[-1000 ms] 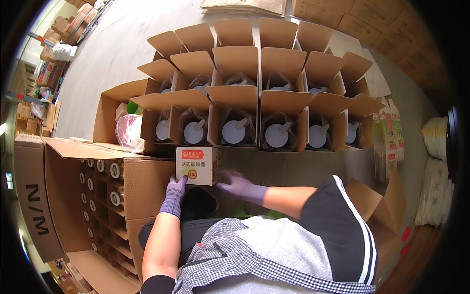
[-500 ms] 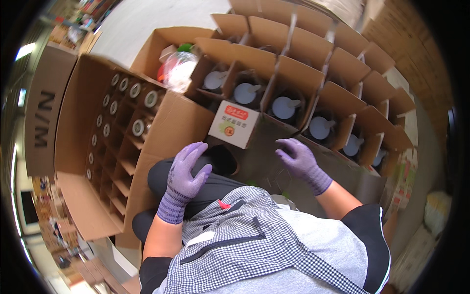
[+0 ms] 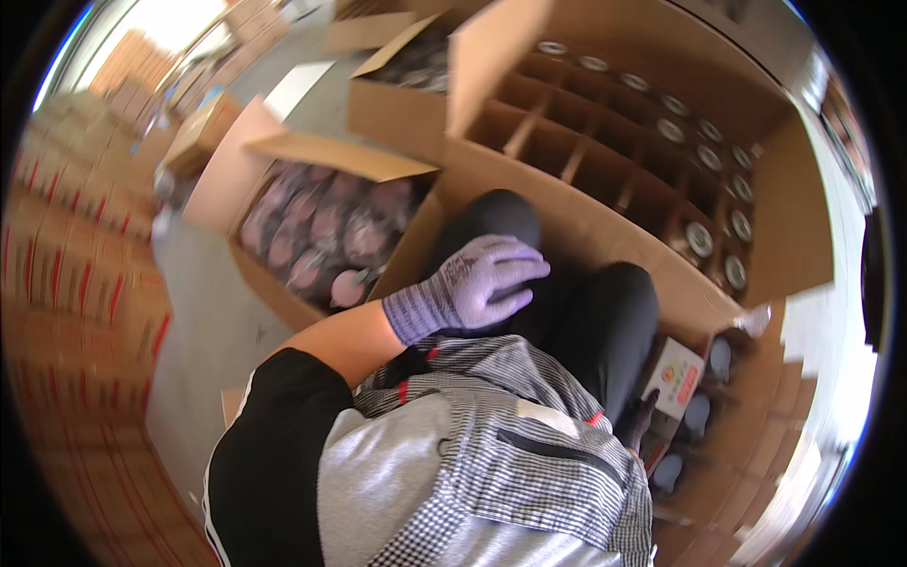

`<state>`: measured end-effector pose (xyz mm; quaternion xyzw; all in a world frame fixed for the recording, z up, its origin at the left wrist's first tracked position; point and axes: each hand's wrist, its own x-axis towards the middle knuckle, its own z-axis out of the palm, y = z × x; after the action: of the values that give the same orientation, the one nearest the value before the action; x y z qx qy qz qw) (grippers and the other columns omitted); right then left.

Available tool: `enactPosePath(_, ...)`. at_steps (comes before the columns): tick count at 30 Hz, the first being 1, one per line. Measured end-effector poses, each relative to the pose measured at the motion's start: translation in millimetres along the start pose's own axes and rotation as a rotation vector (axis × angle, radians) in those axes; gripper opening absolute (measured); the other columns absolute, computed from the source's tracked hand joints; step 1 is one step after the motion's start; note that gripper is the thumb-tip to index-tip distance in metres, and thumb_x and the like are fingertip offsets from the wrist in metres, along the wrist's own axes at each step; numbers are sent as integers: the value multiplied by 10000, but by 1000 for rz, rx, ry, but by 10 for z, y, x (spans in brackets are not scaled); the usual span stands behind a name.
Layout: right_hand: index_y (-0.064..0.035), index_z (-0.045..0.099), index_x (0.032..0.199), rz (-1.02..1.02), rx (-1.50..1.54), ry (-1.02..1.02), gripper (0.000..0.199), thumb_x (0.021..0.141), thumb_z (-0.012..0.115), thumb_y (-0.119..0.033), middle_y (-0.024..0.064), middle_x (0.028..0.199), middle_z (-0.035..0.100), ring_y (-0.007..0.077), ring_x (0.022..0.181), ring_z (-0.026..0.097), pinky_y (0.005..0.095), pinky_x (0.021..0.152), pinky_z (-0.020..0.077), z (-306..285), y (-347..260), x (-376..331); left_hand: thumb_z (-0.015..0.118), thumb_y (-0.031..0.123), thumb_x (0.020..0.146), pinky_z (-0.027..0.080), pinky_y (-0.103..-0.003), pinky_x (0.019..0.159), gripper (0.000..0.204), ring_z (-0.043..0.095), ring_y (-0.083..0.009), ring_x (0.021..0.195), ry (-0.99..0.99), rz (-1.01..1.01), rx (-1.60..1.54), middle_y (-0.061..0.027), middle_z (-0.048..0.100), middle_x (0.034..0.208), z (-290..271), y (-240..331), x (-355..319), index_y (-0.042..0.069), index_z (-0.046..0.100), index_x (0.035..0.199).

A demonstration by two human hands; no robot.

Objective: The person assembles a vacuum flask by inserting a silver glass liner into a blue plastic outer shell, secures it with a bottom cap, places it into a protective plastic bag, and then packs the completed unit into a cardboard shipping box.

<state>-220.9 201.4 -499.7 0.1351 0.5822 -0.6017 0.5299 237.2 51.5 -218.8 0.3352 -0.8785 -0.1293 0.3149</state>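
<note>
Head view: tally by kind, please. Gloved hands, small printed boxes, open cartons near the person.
Gloved hands: 2, the left hand on the knee and the right hand, barely showing
Small white-and-red box: 1
Open cartons: 3, the divider carton, the carton of pinkish wrapped items and the carton behind it
Total: 6; blurred boxes at the rim not counted.

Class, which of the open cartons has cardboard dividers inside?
The large carton at upper right: cardboard dividers split it into cells, some holding round-lidded jars. The left carton holds purplish packs, no dividers visible.
</note>
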Motion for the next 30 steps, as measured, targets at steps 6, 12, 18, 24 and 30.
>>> enactPosePath(6,-39,513,1458,-87,-362,22,480,1069,596,-309,135,1291,630,273,1156,628,382,1057,524,557,-178,7,716,281,913,526,-471,995,380,658,-383,1137,445,-870,147,-199,686,1234,-374,-1062,-2037,52,700,1216)
enactPosePath(12,-49,527,1457,-222,-538,59,471,1058,611,-285,136,1313,632,259,1149,645,372,1030,533,665,-319,-100,723,608,822,497,-474,1015,681,638,-344,1176,-256,-1419,493,-185,678,1202,-264,-1040,-2837,95,635,1263)
enactPosePath(18,-59,542,1457,-419,-626,4,465,1047,626,-260,137,1335,633,245,1142,661,363,1003,542,743,-482,-356,760,429,838,518,-470,964,490,658,-333,1143,-376,-1395,453,-186,690,1159,117,-1382,-2681,93,656,1180)
enactPosePath(24,-52,549,1456,-689,-537,-201,447,1048,621,-220,146,1372,631,239,1169,668,347,994,551,1494,-589,-916,724,329,867,529,-517,928,383,673,-369,1104,-363,-1310,384,-202,709,1124,415,-1408,-3195,98,668,1168)
enactPosePath(30,8,580,1429,-972,-741,-283,429,1055,575,-203,138,1446,589,244,1333,536,375,1154,392,1739,-316,-1251,696,314,883,516,-527,922,374,665,-409,1066,-325,-1320,348,-204,704,1124,585,-1165,-3569,82,646,1173)
